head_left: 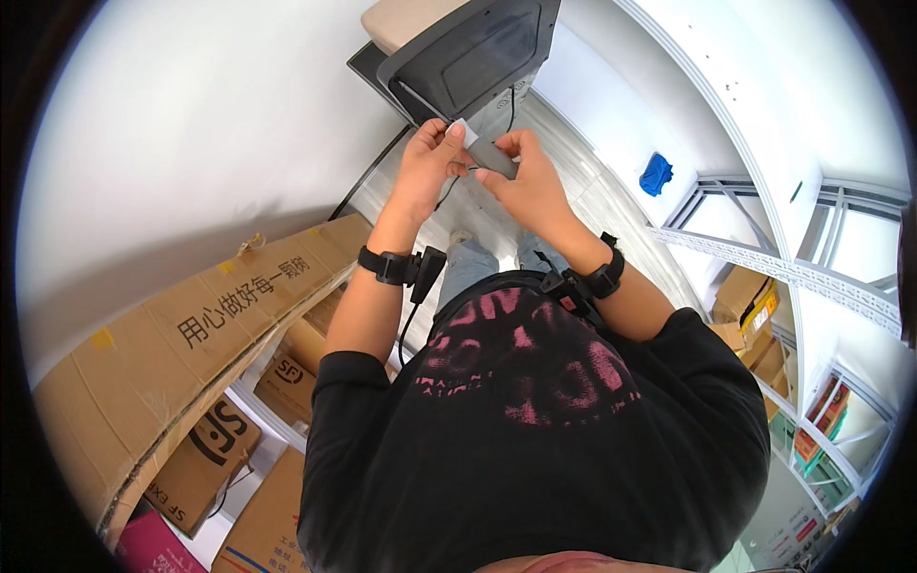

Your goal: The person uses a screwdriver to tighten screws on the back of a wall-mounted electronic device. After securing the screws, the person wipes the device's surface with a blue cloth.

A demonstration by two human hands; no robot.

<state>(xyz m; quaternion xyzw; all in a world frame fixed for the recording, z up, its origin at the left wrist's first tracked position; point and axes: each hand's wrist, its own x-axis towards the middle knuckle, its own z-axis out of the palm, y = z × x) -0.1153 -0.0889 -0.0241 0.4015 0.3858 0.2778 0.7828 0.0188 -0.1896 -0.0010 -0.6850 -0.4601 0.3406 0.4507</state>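
Note:
Both my hands are raised in front of my body, holding one small slim grey thing [492,158] with a pale end; its exact kind I cannot make out. My left hand [430,164] pinches the pale end, thumb on top. My right hand [528,183] grips the grey body at its other end, thumb and fingers around the sides. A thin dark cord [447,194] hangs below my left fingers. Just beyond my hands stands a dark panel [473,62] with a raised rim, tilted, with a thin rod along its edge.
A tan padded-looking block [406,21] rests behind the panel. At left lies a long cardboard box [191,325], with more cartons [287,382] below. White metal shelving [735,244] with boxes [750,306] runs along the right. A blue object [655,175] is near it. Pale floor [592,181] shows between.

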